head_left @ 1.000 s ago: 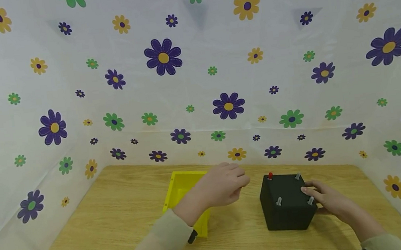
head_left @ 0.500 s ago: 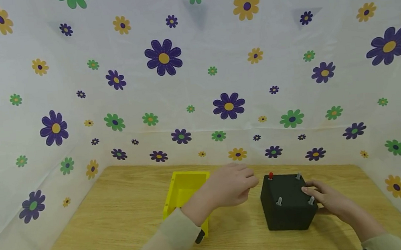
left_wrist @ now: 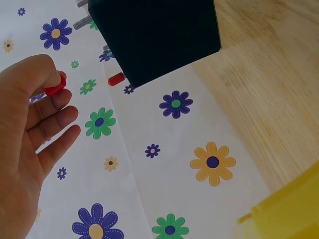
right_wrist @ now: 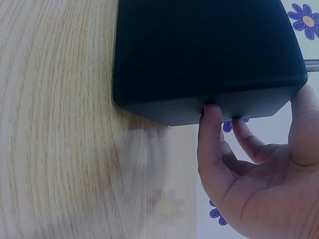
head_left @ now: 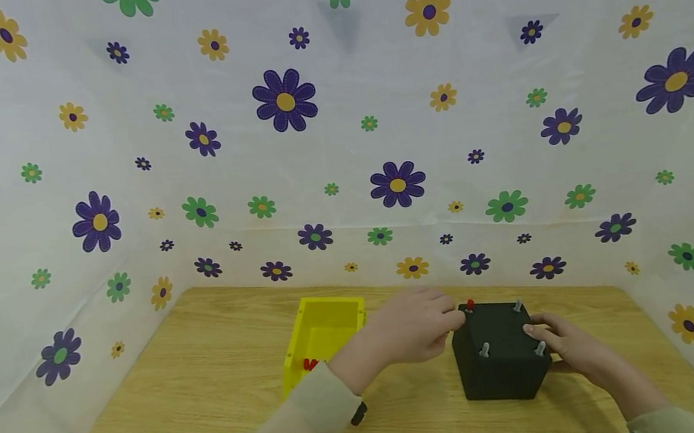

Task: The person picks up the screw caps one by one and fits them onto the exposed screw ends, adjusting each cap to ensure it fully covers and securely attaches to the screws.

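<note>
A black box (head_left: 499, 362) stands on the wooden table (head_left: 211, 369), with grey bolts (head_left: 484, 350) sticking up from its top. One bolt at the far left corner wears a red cap (head_left: 470, 304). My right hand (head_left: 537, 337) grips the box's right side, thumb on top and fingers (right_wrist: 212, 144) against the wall of the black box (right_wrist: 209, 50). My left hand (head_left: 454, 321) hovers just left of the capped bolt. In the left wrist view the left hand (left_wrist: 47, 79) pinches a small red cap (left_wrist: 56, 87), close to the capped bolt (left_wrist: 116, 79).
An open yellow bin (head_left: 325, 316) sits left of the box, with small red pieces (head_left: 310, 364) in it. A flowered white sheet (head_left: 340, 140) walls the table at the back and both sides. Bare wood lies in front and to the left.
My left hand has moved right, from above the yellow bin to the box's far left corner. The bin's inside now shows. The right hand and box have stayed put.
</note>
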Demonstrator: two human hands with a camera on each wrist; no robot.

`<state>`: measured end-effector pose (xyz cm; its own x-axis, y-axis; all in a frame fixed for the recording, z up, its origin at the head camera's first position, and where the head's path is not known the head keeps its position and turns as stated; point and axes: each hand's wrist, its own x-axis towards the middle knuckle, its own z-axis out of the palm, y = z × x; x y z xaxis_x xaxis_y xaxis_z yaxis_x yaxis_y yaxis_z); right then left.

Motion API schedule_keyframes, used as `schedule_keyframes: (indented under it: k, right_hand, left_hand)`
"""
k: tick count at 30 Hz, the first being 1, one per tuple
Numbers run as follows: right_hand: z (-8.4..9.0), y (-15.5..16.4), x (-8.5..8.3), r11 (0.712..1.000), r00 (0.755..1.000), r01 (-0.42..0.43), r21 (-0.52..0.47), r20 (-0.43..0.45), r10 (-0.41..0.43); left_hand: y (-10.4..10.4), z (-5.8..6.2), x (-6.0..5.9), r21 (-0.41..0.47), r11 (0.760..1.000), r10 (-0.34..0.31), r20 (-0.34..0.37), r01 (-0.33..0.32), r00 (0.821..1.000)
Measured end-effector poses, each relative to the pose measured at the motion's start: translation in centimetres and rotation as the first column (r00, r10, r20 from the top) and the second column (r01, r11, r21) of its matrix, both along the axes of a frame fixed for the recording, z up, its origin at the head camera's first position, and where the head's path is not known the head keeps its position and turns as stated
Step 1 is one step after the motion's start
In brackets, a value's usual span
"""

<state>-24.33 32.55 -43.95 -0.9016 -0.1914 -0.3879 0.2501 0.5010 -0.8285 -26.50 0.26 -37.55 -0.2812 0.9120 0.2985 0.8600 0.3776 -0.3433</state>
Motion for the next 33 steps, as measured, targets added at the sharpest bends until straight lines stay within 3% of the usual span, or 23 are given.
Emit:
schedule_keyframes:
  k: [12,33]
  right_hand:
    - [-0.1,0.1,-0.1,1.0,1.0,0.001,0.003,-0.001,-0.001]
    - [-0.2,0.0,-0.1,1.0,1.0,-0.008,-0.005,-0.012,0.008]
  left_hand:
    - [1.3,-0.5,0.2,-0.008,1.0,-0.016,0.035,0.016,0.999]
    - [2.5,-1.1,0.2,-0.004,0.999,-0.05,0.03,0.05,0.998]
